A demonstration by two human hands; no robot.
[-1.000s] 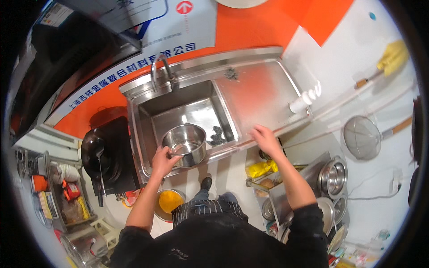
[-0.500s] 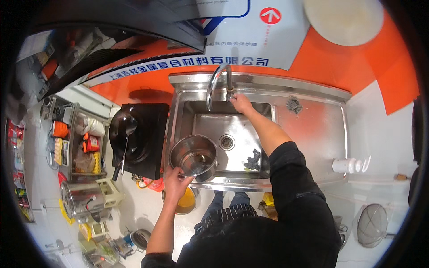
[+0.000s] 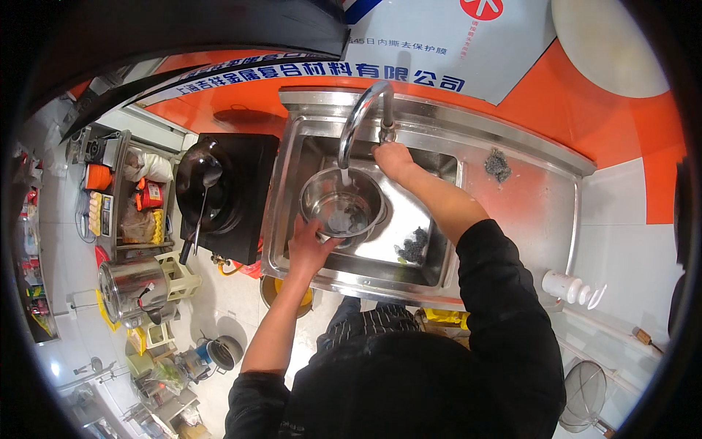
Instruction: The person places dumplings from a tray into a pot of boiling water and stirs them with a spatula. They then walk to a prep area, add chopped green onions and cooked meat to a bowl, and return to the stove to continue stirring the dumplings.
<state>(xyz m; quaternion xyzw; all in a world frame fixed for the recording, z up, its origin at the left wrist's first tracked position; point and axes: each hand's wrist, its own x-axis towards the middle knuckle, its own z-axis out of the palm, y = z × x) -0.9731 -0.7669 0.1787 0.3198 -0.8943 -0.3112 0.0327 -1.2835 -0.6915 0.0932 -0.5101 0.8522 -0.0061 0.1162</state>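
Observation:
My left hand [image 3: 308, 247] grips the near rim of a round stainless steel pot [image 3: 311, 196], held over the sink [image 3: 292, 249]. Water runs from the spout of the curved chrome faucet [image 3: 356, 121] into the pot, where some liquid shows at the bottom. At the faucet's base, my right hand [image 3: 393, 159] is closed on the faucet handle, whose shape its fingers mostly hide. A dark scouring pad [image 3: 414, 246] lies on the sink floor, right of the pot.
Left of the sink stands a black stove with a dark wok [image 3: 212, 186] and a ladle [image 3: 203, 201] in it. On the right drainboard are a steel wool scrubber [image 3: 498, 166] and a white pump bottle [image 3: 572, 288]. A large lidded pot [image 3: 135, 293] stands at lower left.
My left hand has moved the pot up and right, under the spout. Water now flows into it, where none showed before. My right hand has stayed at the faucet base.

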